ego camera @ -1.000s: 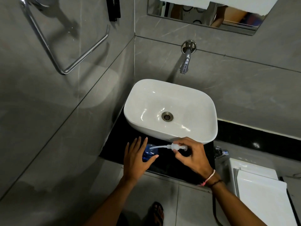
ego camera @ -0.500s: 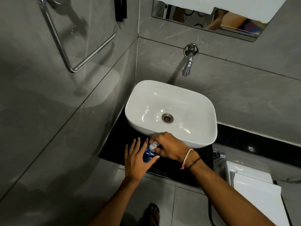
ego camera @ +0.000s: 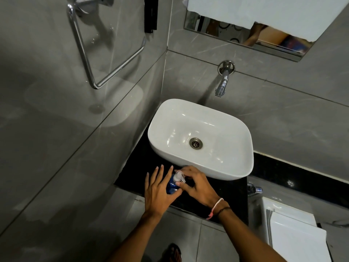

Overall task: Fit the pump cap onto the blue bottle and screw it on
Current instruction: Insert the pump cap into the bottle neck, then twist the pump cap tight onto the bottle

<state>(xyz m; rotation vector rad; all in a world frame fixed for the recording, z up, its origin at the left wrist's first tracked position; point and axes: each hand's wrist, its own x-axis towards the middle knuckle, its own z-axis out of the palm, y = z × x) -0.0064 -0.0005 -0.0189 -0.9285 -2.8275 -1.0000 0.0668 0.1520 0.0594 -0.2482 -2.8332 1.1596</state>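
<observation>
The blue bottle (ego camera: 171,186) stands on the black counter (ego camera: 132,173) in front of the sink. My left hand (ego camera: 158,191) wraps its left side, thumb across the front, fingers extended upward. The clear white pump cap (ego camera: 179,176) sits on top of the bottle's neck. My right hand (ego camera: 196,184) grips the cap from the right, with fingers above and thumb below it. The dip tube is out of sight. Much of the bottle's body is hidden by my hands.
A white basin (ego camera: 222,167) overhangs the counter just behind my hands, with a chrome tap (ego camera: 221,86) on the wall above. A grey tiled wall with a towel ring (ego camera: 98,53) stands close on the left. A white toilet cistern (ego camera: 294,235) sits at lower right.
One second ago my right hand held the cap sideways with its tube pointing at the bottle. The tube has since gone in and the cap now sits on the neck under my right fingers.
</observation>
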